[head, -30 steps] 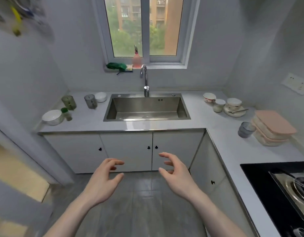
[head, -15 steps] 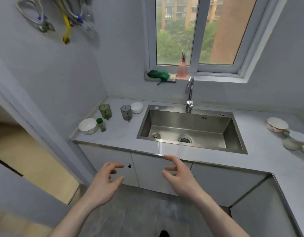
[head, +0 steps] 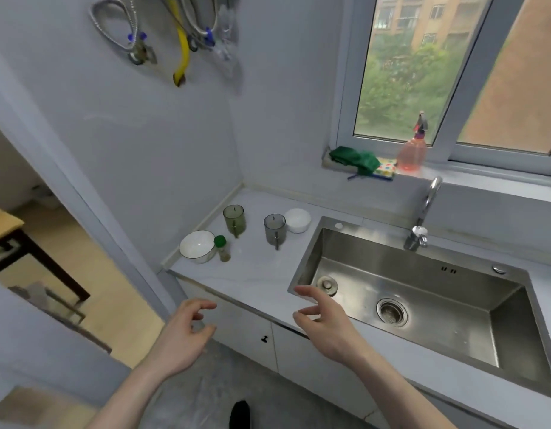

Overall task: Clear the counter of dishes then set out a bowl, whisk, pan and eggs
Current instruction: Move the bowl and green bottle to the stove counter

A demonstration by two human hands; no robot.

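Both hands reach toward the dishes on the tabletop [head: 262, 274].
Left hand [head: 178, 335] and right hand [head: 327, 323] hold nothing, grip loose and half curled. Better to take the white bowl [head: 197, 246] by its rim first, then the cups. Compared with earlier, the view is closer and more to the left.

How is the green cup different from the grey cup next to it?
The green cup is olive green; the grey cup is smoky grey. The green cup stands nearer the wall corner, while the grey cup stands nearer the sink, beside a small white bowl. Both are see-through, upright, have a handle facing the camera, and look about the same size. Neither hand touches them.
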